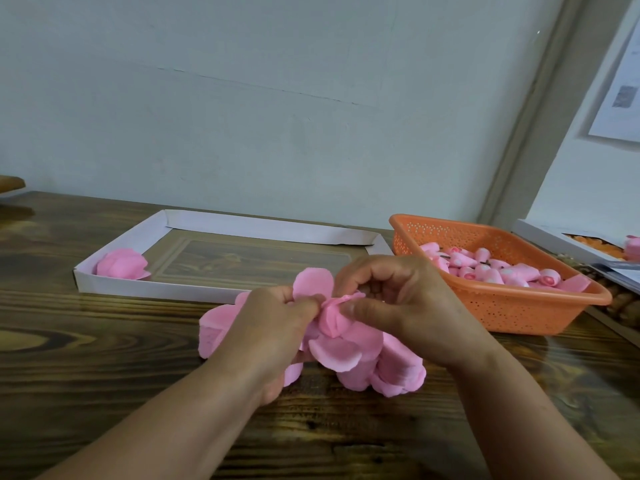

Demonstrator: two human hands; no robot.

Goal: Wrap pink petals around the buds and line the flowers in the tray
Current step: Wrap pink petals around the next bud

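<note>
- Flower in the making (330, 318): held above the surface, between my two hands, just over the loose heap of pink petals (363, 355). Bud itself hidden under the petals wrapped on it.
- Left hand (277, 323): fingers curled, pinching the wrap from the left; thumb and forefinger clamped on it.
- Right hand (394, 299): fingers bent around the far side, thumb pressing a petal edge against the flower.
- Step in hand, as I judge it: wrapping, partway through this flower.
- Next move likely calls for holding the wrap tight with one hand while the other lifts a fresh petal from the heap; a slack pinch could let the layers spring open.
- Tray (114, 289): white, behind the heap; one finished flower (121, 265) in its near-left corner, so lining has barely begun.
- Orange basket (502, 306): to the right, stocked with buds (485, 266).
- Surface (86, 358): dark wood grain.
</note>
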